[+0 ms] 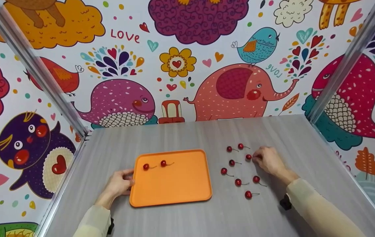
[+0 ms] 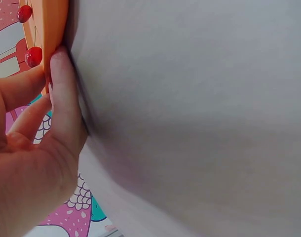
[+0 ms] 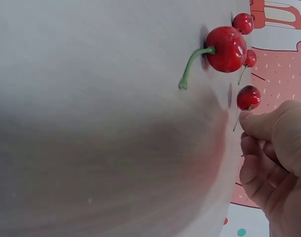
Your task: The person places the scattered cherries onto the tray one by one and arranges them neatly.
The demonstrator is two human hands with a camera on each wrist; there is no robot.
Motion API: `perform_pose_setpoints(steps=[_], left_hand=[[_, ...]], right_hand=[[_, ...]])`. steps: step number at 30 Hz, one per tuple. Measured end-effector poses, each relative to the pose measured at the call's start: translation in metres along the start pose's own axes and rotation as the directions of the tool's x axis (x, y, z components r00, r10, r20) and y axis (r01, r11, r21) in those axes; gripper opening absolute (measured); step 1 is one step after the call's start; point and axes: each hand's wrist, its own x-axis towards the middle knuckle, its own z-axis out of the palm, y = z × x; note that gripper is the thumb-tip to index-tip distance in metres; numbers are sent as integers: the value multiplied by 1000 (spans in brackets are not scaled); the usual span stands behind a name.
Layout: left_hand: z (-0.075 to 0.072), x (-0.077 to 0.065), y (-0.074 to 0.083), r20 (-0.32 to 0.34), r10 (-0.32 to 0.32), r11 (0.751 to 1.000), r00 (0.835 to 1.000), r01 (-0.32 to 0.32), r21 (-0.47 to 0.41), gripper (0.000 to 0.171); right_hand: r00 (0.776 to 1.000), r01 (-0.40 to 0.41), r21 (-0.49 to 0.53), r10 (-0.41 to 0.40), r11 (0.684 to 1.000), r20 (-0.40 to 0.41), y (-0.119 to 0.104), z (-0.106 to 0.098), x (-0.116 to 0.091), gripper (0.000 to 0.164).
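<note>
Sleeved forearms frame the scene. Right hand (image 1: 269, 160), fingers curled, pinches the stem of a cherry (image 1: 248, 157) at its 9 o'clock; left hand (image 1: 120, 182), relaxed, steadies the orange tray (image 1: 180, 184), farther at 9 o'clock.

Head view: high, facing forward and down over the table (image 1: 187, 217).
Left wrist view: close, along tray (image 2: 52, 29) edge; shared.
Right wrist view: close, low across tabletop cherries (image 3: 228, 48); shared.

- The left hand (image 1: 119, 184) lies low at the left, fingers straight and together, forearm angled inward.
- The right hand (image 1: 268, 160) reaches forward, fingers curled, fingertips pinched together.
</note>
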Motion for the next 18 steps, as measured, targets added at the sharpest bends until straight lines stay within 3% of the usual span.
perform_pose_setpoints(steps=[10, 18], left_hand=[[0, 0, 2, -2, 7, 1000, 1000, -7, -5, 60], [-1, 0, 2, -6, 4, 1000, 1000, -4, 7, 61]], right_hand=[[998, -12, 24, 13, 1000, -61, -17, 2, 7, 6], [997, -41, 58, 44, 997, -59, -36, 4, 16, 5]])
